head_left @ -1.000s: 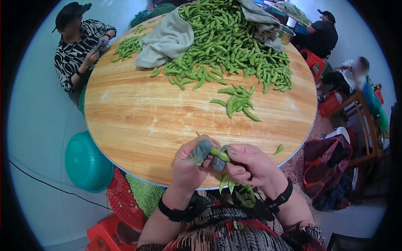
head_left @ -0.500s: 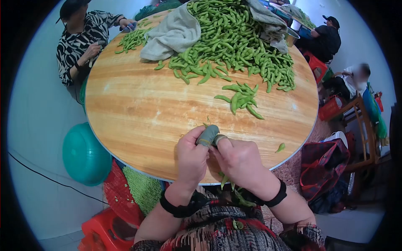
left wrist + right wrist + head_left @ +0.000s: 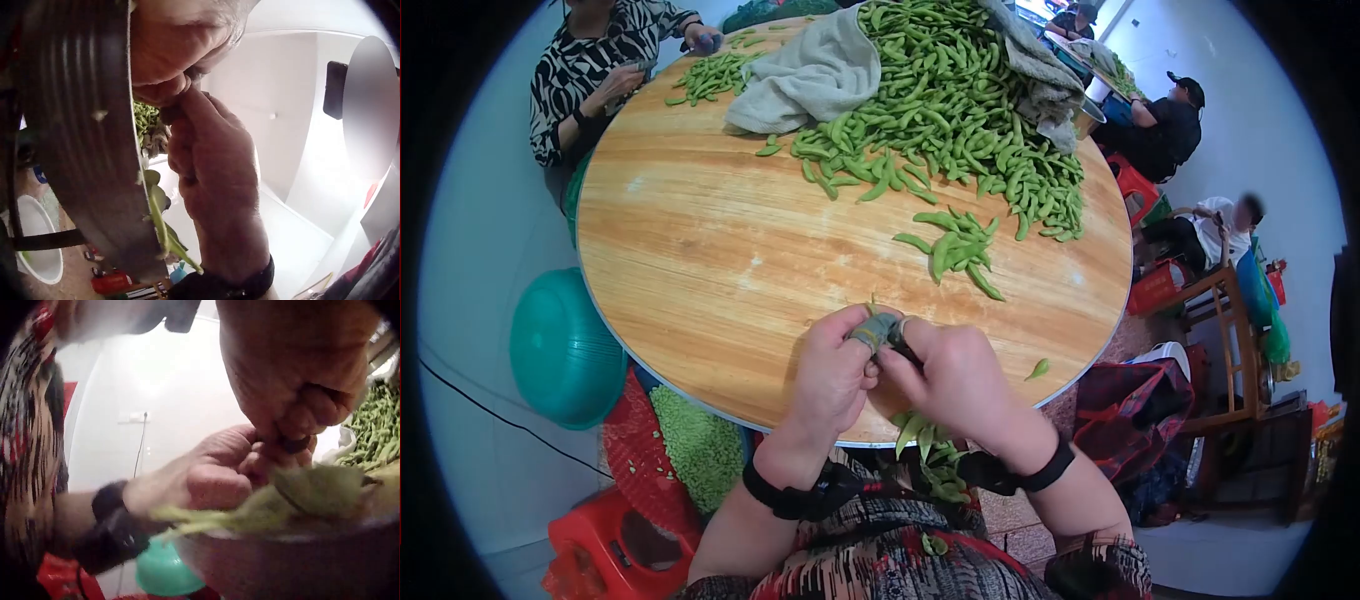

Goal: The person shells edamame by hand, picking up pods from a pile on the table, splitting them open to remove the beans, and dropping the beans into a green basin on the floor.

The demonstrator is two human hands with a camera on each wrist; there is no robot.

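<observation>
Over the near edge of the round wooden table [image 3: 700, 260], my two hands meet with curled fingers. A grey-green cover wraps the thumb of my left hand [image 3: 825, 375]. My right hand [image 3: 965, 380] presses up against it, thumb toward the left fingertips. The soybean pod between them is hidden by the fingers now. Below the right hand, more green pods [image 3: 918, 432] hang at the table's edge; they show too as pods [image 3: 164, 219] in the left wrist view. A small group of pods [image 3: 950, 247] lies ahead, and one short pod [image 3: 1038, 369] at the right.
A big heap of pods [image 3: 940, 90] covers the far side, with a grey cloth [image 3: 810, 80] on it. Shelled beans [image 3: 695, 440] lie below the left edge, near a teal basin [image 3: 565, 350] and red stool [image 3: 615, 550]. Another person [image 3: 605, 60] sits across at far left.
A pod showed between both hands a second ago; the fingers now close over it. The right hand has turned, its back facing up. The head view has shifted slightly.
</observation>
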